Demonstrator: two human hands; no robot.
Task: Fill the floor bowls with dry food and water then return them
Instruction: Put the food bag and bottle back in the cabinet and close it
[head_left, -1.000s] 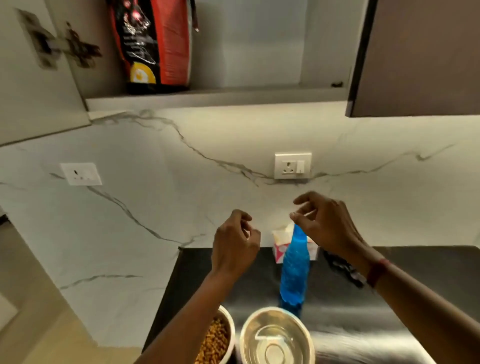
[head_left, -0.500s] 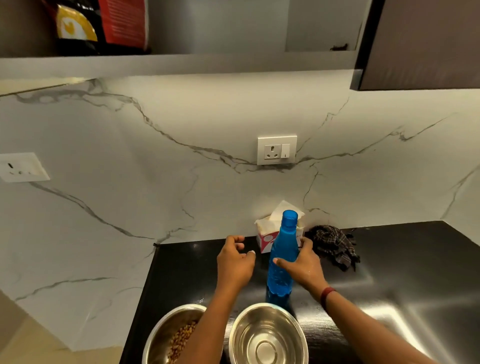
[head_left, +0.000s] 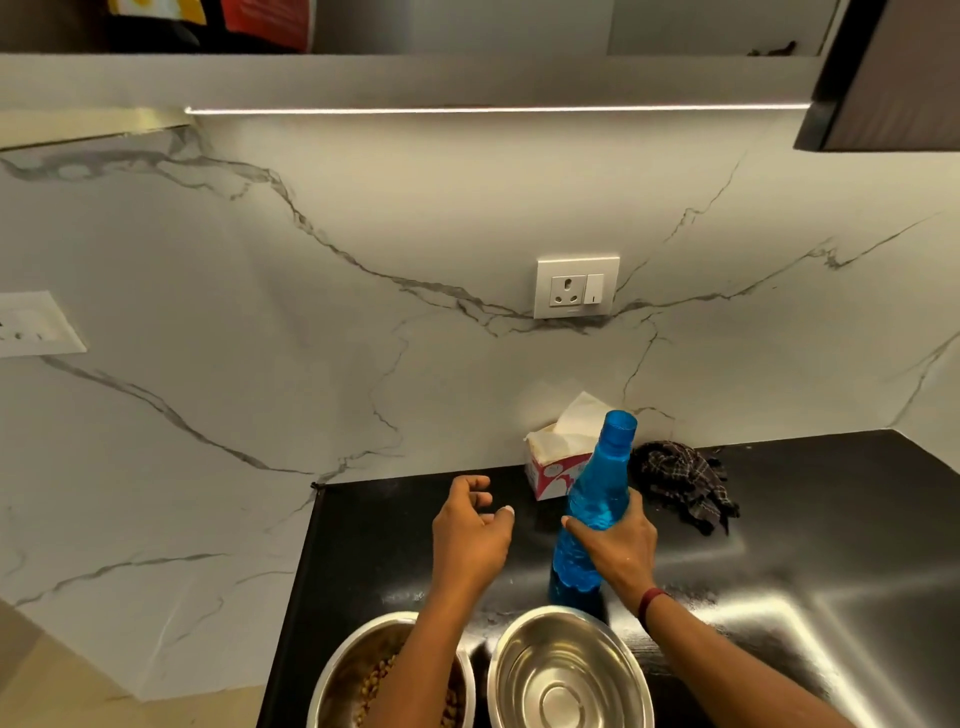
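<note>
Two steel bowls sit at the near edge of the black desk (head_left: 805, 519), both cut off by the bottom of my view. The left bowl (head_left: 340, 670) has brown dry food (head_left: 382, 680) in it, but my left forearm crosses over it and hides most of the contents, so I cannot judge how full it is. My left hand (head_left: 470, 535) hovers over the desk beyond that bowl, fingers loosely curled and holding nothing.

The right bowl (head_left: 563, 691) looks dry and empty, so I take water to be the step in hand. Just beyond its far rim stands the blue bottle (head_left: 597, 493), leaning a little to the right. My right hand (head_left: 621, 551) is wrapped round its middle, with most of the fingers hidden behind it.

To do this well I would bring the left hand to the top for the cap while the right steadies the body. Then I would tip the neck low over the middle of the right bowl and pour slowly, since polished steel should splash easily.

I cannot tell whether the cap is on, nor how much water the tinted bottle holds. Behind it, against the far wall, a tissue box (head_left: 550, 467) is partly hidden, and right of that lies a dark checked cloth (head_left: 680, 483).
</note>
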